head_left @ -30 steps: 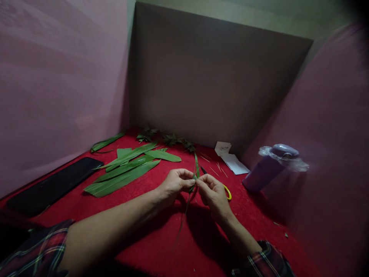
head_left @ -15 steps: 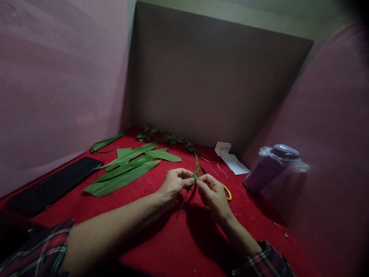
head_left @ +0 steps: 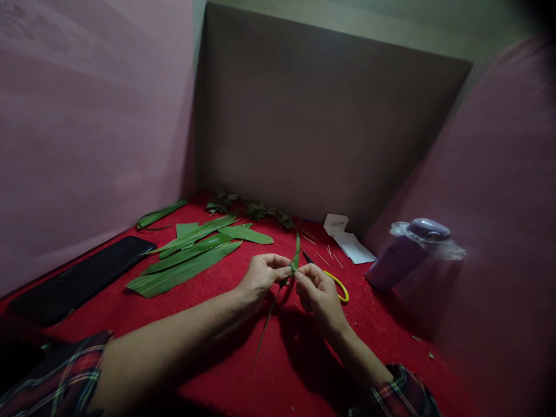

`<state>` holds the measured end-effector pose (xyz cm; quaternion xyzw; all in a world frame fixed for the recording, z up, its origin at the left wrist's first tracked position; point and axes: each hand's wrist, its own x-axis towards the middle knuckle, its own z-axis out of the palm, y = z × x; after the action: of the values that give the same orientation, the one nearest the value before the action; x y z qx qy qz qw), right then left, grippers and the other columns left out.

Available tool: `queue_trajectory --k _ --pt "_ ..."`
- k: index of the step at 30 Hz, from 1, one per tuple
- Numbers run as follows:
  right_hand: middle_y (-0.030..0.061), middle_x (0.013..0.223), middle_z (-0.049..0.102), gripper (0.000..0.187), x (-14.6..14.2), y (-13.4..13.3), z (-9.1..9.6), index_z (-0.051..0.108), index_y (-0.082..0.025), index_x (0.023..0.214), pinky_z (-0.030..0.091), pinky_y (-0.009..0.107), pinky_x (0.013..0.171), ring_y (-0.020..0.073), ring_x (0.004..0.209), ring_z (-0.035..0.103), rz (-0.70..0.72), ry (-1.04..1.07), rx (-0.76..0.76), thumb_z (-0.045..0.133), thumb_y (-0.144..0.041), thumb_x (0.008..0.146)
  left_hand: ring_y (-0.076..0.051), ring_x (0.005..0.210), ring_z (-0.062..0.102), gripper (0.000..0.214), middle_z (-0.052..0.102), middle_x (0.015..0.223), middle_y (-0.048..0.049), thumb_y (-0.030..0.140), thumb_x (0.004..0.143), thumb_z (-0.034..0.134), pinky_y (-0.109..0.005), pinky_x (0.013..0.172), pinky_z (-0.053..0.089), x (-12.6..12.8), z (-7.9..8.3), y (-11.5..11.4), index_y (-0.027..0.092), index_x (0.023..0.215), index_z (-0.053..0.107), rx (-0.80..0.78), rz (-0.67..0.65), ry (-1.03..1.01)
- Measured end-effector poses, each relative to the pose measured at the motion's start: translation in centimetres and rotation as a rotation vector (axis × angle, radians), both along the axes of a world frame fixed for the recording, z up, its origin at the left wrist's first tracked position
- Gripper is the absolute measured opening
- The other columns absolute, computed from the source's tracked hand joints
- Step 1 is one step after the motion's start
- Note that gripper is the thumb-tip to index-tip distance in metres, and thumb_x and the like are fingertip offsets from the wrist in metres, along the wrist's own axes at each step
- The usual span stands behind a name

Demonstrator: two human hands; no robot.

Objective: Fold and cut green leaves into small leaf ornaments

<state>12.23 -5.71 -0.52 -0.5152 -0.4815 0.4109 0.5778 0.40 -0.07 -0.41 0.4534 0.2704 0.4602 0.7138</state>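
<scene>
Between my two hands is a narrow green leaf strip (head_left: pixel 297 250), its upper end pointing away from me and a thin brownish end trailing down toward me. My left hand (head_left: pixel 266 277) pinches it from the left between thumb and fingertips. From the right, my right hand (head_left: pixel 319 291) pinches the same strip close beside the left fingertips. What the strip's middle looks like is partly covered by the fingers. Scissors with yellow handles (head_left: pixel 341 286) lie just behind my right hand, partly hidden by it.
Several broad green leaves (head_left: pixel 189 270) lie left on the red cloth (head_left: pixel 234 359), beside a long black object (head_left: pixel 82 281). Leafy sprigs (head_left: pixel 258 209) lie at the back. Thin sticks (head_left: pixel 329 252), white papers (head_left: pixel 354 248) and a purple tumbler (head_left: pixel 397 260) with clear plastic stand right.
My right hand has shifted slightly, so more of the yellow scissor handle shows. The strip's upper end has bent a little. My left hand stays nearly still.
</scene>
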Motion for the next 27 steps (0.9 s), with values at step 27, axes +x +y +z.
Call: queue_trajectory --k 27 --pt "-0.0036 0.049 0.051 0.032 0.03 -0.29 0.28 0.052 -0.017 0.068 0.031 0.020 0.040 0.0077 0.039 0.041 0.013 -0.076 0.084 0.054 -0.047 0.079 -0.007 0.049 0.050 0.030 0.058 0.057 0.0005 0.029 0.051 0.078 -0.021 0.053 0.039 -0.44 0.13 0.52 0.010 0.066 0.059 0.025 -0.065 -0.020"
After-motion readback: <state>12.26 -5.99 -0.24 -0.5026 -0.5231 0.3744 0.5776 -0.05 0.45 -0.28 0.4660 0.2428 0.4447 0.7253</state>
